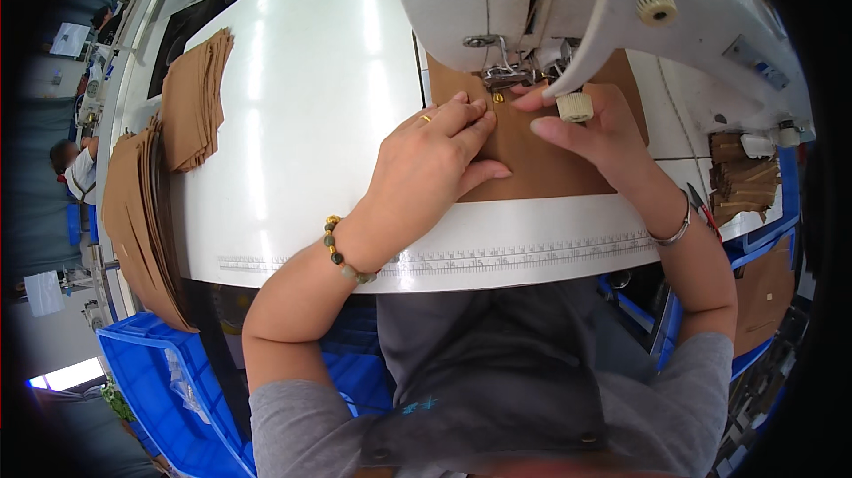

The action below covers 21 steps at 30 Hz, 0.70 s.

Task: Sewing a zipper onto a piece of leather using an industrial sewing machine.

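A piece of brown fabric (555,172) lies flat on the white sewing table, its far part under the presser foot (506,79) of a sewing machine. My left hand (435,154) rests on the fabric's left side, fingers laid down just before the foot and thumb spread apart. To the right of the foot is my right hand (603,127), with thumb and forefinger apart over the fabric. A cream knob (574,107) and a curved white machine part hide some of its fingers. Between the hands, a small yellow piece (498,97) shows at the foot.
Stacks of brown fabric pieces (197,101) lie at the left, one pile (138,221) hanging over the edge. A ruler strip (444,258) runs along the front. Red-handled scissors (706,212) and brown scraps (744,178) are at right. A blue crate (169,389) stands lower left.
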### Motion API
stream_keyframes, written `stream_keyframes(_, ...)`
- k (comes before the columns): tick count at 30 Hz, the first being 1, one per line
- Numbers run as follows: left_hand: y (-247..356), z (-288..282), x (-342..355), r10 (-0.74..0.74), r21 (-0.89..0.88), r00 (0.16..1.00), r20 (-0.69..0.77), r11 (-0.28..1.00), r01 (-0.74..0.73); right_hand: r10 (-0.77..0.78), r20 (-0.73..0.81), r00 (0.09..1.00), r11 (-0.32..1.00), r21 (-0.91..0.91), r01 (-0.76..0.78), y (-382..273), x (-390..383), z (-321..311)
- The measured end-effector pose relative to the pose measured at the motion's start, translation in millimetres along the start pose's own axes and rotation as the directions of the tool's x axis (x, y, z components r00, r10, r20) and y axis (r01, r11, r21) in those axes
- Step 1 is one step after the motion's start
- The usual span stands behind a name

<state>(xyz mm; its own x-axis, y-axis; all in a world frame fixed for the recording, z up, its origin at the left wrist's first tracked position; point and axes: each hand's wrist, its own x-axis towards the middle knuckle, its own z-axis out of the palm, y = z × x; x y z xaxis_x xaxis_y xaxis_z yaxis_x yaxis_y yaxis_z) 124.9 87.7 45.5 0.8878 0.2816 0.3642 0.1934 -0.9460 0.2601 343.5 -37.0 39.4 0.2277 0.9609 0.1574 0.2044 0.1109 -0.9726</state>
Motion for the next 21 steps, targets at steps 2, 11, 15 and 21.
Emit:
stream_keyframes(2,1,-1,-1,-0.008,-0.009,1.0,0.005,1.0,0.008,0.052,-0.019,0.998,0.97,0.237,-0.046,2,1,-4)
stream_keyframes(11,7,2,-2,-0.044,-0.045,0.999,-0.014,0.998,0.044,-0.33,0.136,0.934,0.541,-0.783,0.305,-6,-13,20)
stream_keyframes(15,7,2,-1,-0.044,-0.041,0.999,0.0,0.998,0.044,-0.317,0.181,0.931,0.479,-0.817,0.322,-5,-14,21)
stream_keyframes(21,3,3,5,-0.05,-0.016,0.999,-0.014,0.999,0.049,-0.322,0.165,0.932,0.465,-0.83,0.308,-3,-6,19)
